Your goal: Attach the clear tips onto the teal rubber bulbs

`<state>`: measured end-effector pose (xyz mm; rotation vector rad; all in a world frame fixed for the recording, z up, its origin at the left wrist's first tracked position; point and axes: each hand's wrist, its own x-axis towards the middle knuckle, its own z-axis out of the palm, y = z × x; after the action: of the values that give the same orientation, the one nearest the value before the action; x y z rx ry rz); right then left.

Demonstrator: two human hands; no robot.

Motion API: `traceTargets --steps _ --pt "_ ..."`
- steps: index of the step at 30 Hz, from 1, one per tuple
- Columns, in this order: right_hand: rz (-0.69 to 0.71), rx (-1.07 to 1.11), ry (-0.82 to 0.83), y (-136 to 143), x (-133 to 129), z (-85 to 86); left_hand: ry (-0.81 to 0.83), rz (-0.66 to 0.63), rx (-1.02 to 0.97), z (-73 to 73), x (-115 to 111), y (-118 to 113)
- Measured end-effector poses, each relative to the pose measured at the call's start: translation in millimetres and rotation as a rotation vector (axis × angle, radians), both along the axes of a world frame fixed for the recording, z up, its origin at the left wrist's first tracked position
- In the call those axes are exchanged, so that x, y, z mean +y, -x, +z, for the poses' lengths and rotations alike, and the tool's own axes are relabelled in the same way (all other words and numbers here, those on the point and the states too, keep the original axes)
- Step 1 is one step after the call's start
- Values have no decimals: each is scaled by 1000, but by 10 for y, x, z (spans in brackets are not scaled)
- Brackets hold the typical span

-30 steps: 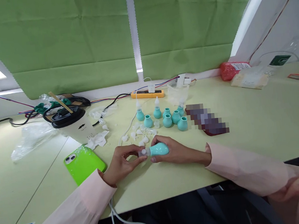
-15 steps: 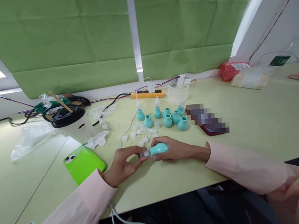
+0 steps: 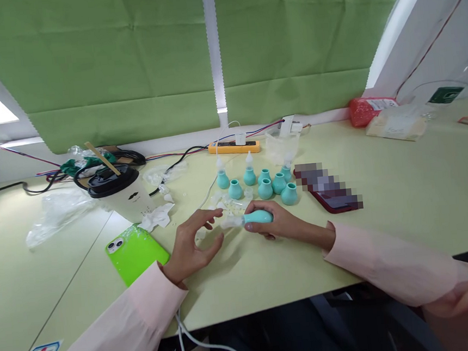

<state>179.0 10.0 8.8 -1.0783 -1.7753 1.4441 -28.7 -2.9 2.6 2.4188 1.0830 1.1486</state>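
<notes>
My right hand (image 3: 276, 219) is closed around a teal rubber bulb (image 3: 258, 217), which lies on its side in the air with a clear plastic nozzle (image 3: 232, 221) on its left end. Just left of the nozzle, my left hand (image 3: 197, 244) is open, thumb and fingers apart, holding nothing. Behind the hands stand several more teal bulbs (image 3: 265, 189), some with an open top and some with a clear tip (image 3: 249, 159) fitted. Small clear and white plastic pieces (image 3: 236, 201) lie scattered between the bulbs and my hands, partly hidden by my fingers.
On the left are a green phone (image 3: 136, 255), a lidded paper cup (image 3: 125, 204) with a wooden stick, and crumpled tissue (image 3: 158, 217). A dark red-edged phone (image 3: 334, 199) lies right of the bulbs. At the back sit an orange power strip (image 3: 234, 148) and a red package (image 3: 370, 110).
My left fingers have let go of the nozzle end and spread apart. The bulb in my right hand has moved slightly up and right. The view has shifted a little.
</notes>
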Motion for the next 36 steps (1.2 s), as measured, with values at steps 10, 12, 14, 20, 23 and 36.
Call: traceTargets --steps 10,12,14,20,23,36 --pt "10 176 -18 -108 30 -97 -161 183 518 -128 118 -11" --pt "42 197 1 -94 31 -130 -146 246 561 -161 116 -46" --pt "69 207 28 -75 28 -157 -141 295 586 -189 133 -66" --pt "97 225 52 -30 1 -196 -220 284 425 -178 151 -59" --pt "110 213 60 -24 -16 -212 -291 177 121 -115 65 -66" --pt "108 49 -90 -2 -103 -141 127 52 -126 -149 -50 -109"
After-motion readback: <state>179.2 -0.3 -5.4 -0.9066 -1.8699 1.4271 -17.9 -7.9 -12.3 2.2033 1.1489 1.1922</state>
